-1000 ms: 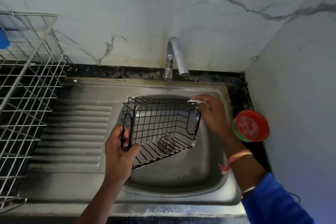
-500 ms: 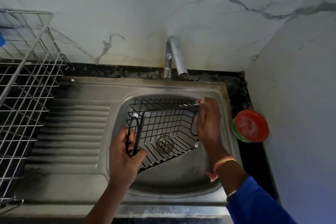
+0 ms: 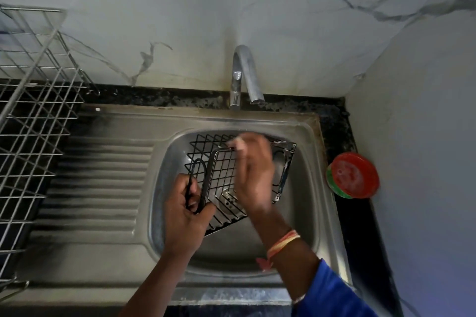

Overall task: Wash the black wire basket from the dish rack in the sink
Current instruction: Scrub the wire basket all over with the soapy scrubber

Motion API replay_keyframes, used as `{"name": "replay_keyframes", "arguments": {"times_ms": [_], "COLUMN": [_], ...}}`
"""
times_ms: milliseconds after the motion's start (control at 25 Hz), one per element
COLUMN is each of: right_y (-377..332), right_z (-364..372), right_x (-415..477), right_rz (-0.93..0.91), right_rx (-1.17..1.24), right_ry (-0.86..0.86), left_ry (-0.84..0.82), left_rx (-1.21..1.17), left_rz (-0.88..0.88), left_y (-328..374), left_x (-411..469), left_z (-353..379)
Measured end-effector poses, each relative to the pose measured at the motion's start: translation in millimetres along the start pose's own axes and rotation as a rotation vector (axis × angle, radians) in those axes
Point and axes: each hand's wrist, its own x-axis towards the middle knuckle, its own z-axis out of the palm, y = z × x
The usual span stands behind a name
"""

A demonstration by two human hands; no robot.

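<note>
The black wire basket (image 3: 221, 170) is tilted inside the steel sink (image 3: 306, 216), above the drain. My left hand (image 3: 186, 216) grips the looped handle at the basket's left end. Blurred by motion, my right hand (image 3: 253, 175) lies across the middle of the basket with its fingertips at the far rim. Those fingertips seem to pinch a small pale thing (image 3: 238, 142); the blur hides what it is. No water runs from the faucet (image 3: 243, 77).
A metal dish rack (image 3: 31, 123) stands at the left over the black counter. The ribbed drainboard (image 3: 103, 183) lies between rack and bowl. A round red and green container (image 3: 353, 175) sits on the counter right of the sink, against the marble wall.
My right hand has slid left from the basket's right end to its middle. My left hand keeps its grip, and the basket has shifted slightly in the bowl.
</note>
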Motion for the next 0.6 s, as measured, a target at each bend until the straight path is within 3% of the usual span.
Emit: {"name": "replay_keyframes", "arguments": {"times_ms": [160, 280, 360, 480, 600], "right_y": [71, 68, 26, -44, -44], "right_z": [-24, -23, -11, 5, 11], "right_x": [10, 21, 18, 2, 2], "right_rz": [0.389, 0.553, 0.498, 0.170, -0.064], "right_rx": [-0.041, 0.055, 0.137, 0.229, 0.070], "right_ry": [0.273, 0.450, 0.389, 0.123, 0.013], "left_ry": [-0.031, -0.045, -0.037, 0.006, -0.001], "left_rx": [0.024, 0.070, 0.051, 0.029, 0.024], "left_rz": [0.039, 0.064, 0.038, 0.010, 0.035], "left_y": [0, 1, 2, 5, 6], "left_x": [-4, -5, -3, 2, 6], "left_z": [-6, 1, 12, 22, 19]}}
